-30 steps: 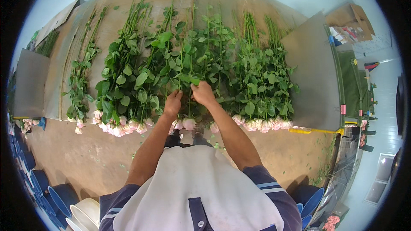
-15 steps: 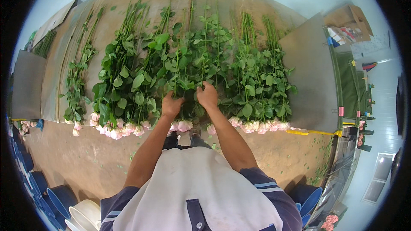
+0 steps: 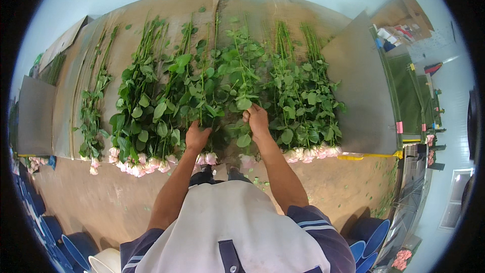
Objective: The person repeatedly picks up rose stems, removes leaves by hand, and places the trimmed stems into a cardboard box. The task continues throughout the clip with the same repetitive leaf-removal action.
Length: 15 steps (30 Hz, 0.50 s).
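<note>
Long-stemmed pink roses lie in rows over the table, their leafy stems pointing away and their blooms at the near edge. My right hand (image 3: 257,120), right of centre, has its fingers closed on a leafy rose stem (image 3: 246,73). A blurred pink bloom (image 3: 247,161) hangs below that hand. To its left, my left hand (image 3: 197,136) is curled at another rose stem (image 3: 203,83), thumb stuck out to the right; leaves hide part of its fingers. Two or so pink blooms (image 3: 206,158) show just below the left hand.
More rose bunches lie left (image 3: 139,101) and right (image 3: 310,91) of my hands. Grey upright panels stand at the left (image 3: 35,116) and right (image 3: 361,91) table ends. A cardboard box (image 3: 404,17) is far right. Blue tubs (image 3: 371,235) stand on the floor on both sides.
My right hand has moved right and slightly nearer, with the rose stem shifting along. My left hand has moved a little left and nearer. The gap between my hands has widened.
</note>
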Each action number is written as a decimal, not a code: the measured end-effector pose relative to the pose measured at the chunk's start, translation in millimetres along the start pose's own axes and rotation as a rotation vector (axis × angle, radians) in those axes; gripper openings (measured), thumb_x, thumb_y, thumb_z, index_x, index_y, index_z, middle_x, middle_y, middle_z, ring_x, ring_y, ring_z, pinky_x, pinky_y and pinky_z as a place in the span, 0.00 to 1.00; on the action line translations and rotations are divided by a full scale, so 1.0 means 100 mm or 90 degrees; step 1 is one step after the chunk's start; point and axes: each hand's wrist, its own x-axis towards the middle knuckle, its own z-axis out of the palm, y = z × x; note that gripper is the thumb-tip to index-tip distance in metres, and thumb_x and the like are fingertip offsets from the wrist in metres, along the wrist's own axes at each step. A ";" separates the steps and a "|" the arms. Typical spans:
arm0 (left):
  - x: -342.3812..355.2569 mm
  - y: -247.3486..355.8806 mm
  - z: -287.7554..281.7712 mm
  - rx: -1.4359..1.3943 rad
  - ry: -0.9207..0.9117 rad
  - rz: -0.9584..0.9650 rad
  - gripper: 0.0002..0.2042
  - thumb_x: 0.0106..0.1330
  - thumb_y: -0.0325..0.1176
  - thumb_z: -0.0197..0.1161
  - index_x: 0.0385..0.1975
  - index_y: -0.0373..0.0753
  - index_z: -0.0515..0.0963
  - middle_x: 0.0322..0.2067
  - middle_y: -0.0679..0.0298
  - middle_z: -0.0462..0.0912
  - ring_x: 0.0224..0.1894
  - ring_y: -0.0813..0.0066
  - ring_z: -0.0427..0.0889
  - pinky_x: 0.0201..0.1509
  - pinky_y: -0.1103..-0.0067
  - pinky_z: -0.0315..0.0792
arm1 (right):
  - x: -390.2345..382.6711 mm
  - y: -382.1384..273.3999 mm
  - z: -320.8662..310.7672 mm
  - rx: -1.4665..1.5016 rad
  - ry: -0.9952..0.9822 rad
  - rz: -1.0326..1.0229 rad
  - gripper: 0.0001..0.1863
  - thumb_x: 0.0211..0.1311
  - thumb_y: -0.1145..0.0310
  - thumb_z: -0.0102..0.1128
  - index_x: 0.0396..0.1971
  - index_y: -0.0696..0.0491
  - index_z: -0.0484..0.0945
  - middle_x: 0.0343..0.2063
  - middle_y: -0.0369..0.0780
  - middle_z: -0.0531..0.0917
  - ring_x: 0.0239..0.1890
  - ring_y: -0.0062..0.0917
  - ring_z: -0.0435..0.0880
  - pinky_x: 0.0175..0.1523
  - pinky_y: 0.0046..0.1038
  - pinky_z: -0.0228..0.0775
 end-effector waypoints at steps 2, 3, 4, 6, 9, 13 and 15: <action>0.02 -0.06 0.01 -0.059 -0.088 -0.070 0.31 0.52 0.45 0.66 0.54 0.32 0.71 0.49 0.43 0.76 0.52 0.47 0.75 0.55 0.66 0.69 | -0.13 -0.26 -0.15 -0.026 0.009 -0.066 0.13 0.71 0.62 0.49 0.41 0.58 0.73 0.16 0.32 0.66 0.21 0.20 0.62 0.30 0.31 0.58; 0.01 -0.09 0.02 0.021 -0.003 0.004 0.32 0.52 0.46 0.66 0.54 0.30 0.71 0.51 0.44 0.76 0.54 0.49 0.74 0.57 0.66 0.67 | -0.22 -0.43 -0.28 -0.037 -0.016 -0.075 0.13 0.71 0.63 0.49 0.39 0.58 0.73 0.16 0.32 0.65 0.20 0.19 0.61 0.29 0.29 0.57; 0.01 -0.12 0.00 -0.095 -0.038 0.018 0.34 0.52 0.46 0.66 0.55 0.29 0.69 0.53 0.45 0.75 0.58 0.49 0.71 0.60 0.66 0.65 | -0.34 -0.62 -0.40 -0.042 -0.025 -0.083 0.13 0.71 0.63 0.49 0.36 0.59 0.73 0.15 0.32 0.64 0.19 0.18 0.60 0.27 0.27 0.57; 0.05 -0.14 -0.02 -0.072 -0.073 -0.025 0.35 0.55 0.43 0.67 0.60 0.29 0.65 0.59 0.44 0.67 0.61 0.49 0.67 0.64 0.65 0.60 | -0.62 -1.07 -0.72 -0.135 -0.009 -0.174 0.15 0.70 0.63 0.48 0.24 0.56 0.68 0.15 0.31 0.63 0.18 0.16 0.59 0.24 0.23 0.55; 0.03 -0.16 -0.04 -0.015 -0.062 -0.028 0.32 0.62 0.40 0.62 0.61 0.28 0.62 0.60 0.44 0.66 0.62 0.49 0.66 0.64 0.61 0.62 | -1.15 -1.83 -1.31 -0.375 0.051 -0.357 0.16 0.69 0.63 0.48 0.21 0.55 0.66 0.14 0.29 0.63 0.21 0.14 0.60 0.25 0.24 0.57; 0.06 -0.12 -0.06 -0.062 -0.099 -0.035 0.32 0.63 0.37 0.61 0.63 0.26 0.57 0.62 0.44 0.62 0.62 0.51 0.66 0.63 0.65 0.64 | -1.76 -2.67 -2.15 -0.535 0.282 -0.615 0.14 0.67 0.61 0.52 0.35 0.57 0.79 0.17 0.30 0.72 0.23 0.13 0.67 0.29 0.22 0.64; 0.06 -0.10 -0.03 -0.124 -0.108 -0.049 0.33 0.63 0.37 0.61 0.63 0.26 0.57 0.62 0.43 0.62 0.61 0.51 0.67 0.62 0.64 0.65 | -1.93 -3.03 -2.71 -0.657 0.414 -0.556 0.16 0.64 0.62 0.49 0.38 0.58 0.80 0.30 0.51 0.82 0.34 0.35 0.82 0.44 0.35 0.72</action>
